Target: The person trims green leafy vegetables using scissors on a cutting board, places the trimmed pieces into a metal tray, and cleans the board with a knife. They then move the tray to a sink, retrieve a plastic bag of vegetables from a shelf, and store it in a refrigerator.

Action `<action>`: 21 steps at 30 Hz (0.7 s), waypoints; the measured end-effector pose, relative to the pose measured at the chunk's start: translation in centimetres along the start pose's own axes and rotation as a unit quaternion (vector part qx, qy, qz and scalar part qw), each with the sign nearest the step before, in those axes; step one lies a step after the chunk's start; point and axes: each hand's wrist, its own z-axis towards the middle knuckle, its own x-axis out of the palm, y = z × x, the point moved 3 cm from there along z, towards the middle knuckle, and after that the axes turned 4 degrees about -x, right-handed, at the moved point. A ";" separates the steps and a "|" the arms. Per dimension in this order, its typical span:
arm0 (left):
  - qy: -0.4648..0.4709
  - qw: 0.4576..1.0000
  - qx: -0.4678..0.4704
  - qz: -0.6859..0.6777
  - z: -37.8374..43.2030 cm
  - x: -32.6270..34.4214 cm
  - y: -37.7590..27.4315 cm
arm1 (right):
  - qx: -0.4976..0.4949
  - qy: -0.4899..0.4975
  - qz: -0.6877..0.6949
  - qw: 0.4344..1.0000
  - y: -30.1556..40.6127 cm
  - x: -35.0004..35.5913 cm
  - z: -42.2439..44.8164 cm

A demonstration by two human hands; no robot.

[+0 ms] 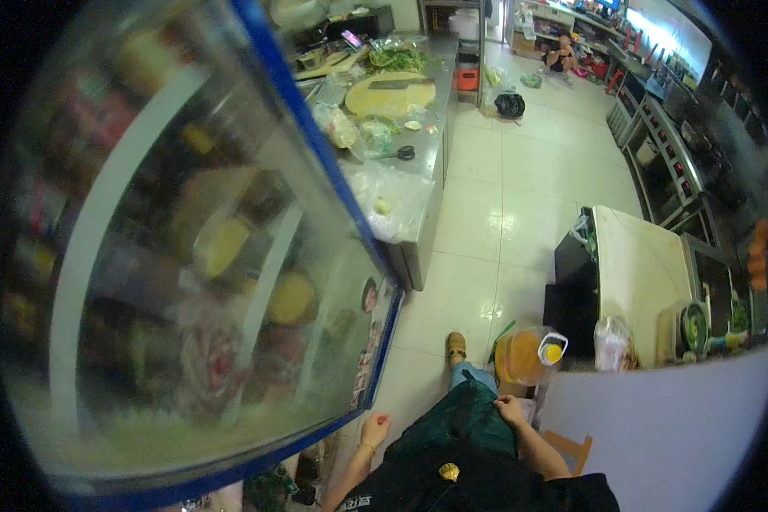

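My left hand (376, 430) hangs just below the blue-framed glass door (320, 358) of a display fridge; its fingers are curled and nothing shows in them. My right hand (509, 409) is at the side of my dark green apron (461, 416), fingers bent against it; whether it grips the cloth cannot be told. Beyond that hand stands a large plastic jug of orange-yellow oil (525, 355) with a yellow cap. Ahead, a steel counter (432, 153) bears a round cutting board (390, 99) with a cleaver (400, 84) on it, leafy greens (400, 59) and black-handled scissors (404, 153).
A light-topped work table (643, 256) is on the right, beside a low wall (665, 416) and a wooden chair (569, 448). Stoves (672, 153) line the right side. A black plastic bag (509, 105) lies on the tiled floor (473, 211); a person (560, 57) crouches farther back.
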 end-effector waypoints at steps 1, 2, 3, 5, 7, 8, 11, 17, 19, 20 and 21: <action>0.016 0.999 0.006 0.037 1.9 0.7 -4.7 | 0.008 -0.010 0.001 1.000 0.6 -1.7 2.5; 0.032 0.997 0.012 0.073 4.1 1.5 -9.6 | 0.015 -0.021 0.003 1.000 1.2 -3.5 5.3; 0.013 0.993 0.041 0.109 6.6 1.2 -12.8 | 0.010 -0.012 0.000 1.000 2.6 -4.2 8.4; -0.008 0.992 0.120 0.038 11.5 1.4 -22.6 | 0.001 0.021 0.001 1.000 5.7 -6.1 14.4; -0.060 0.982 0.180 0.019 15.2 0.4 -34.5 | -0.034 0.040 0.016 0.998 9.2 -7.9 20.8; -0.137 0.949 0.272 0.081 15.1 -0.6 -42.9 | -0.057 0.023 0.030 0.998 10.3 -8.7 23.9; -0.386 0.849 0.344 0.113 16.9 -5.1 -56.5 | -0.133 0.036 0.031 0.990 17.3 -9.8 32.8; -0.421 0.889 0.159 0.090 29.0 -10.0 -60.6 | -0.213 0.145 0.099 0.961 28.0 -7.4 46.8; -0.390 0.910 0.105 0.096 32.7 -9.9 -59.8 | -0.210 0.211 0.036 0.954 30.4 -7.2 49.9; -0.396 0.908 0.078 0.117 33.1 -9.5 -59.4 | -0.222 0.247 0.069 0.941 31.4 -7.1 51.2; -0.399 0.905 0.051 0.135 34.3 -9.9 -59.6 | -0.216 0.246 0.058 0.943 32.9 -7.6 52.0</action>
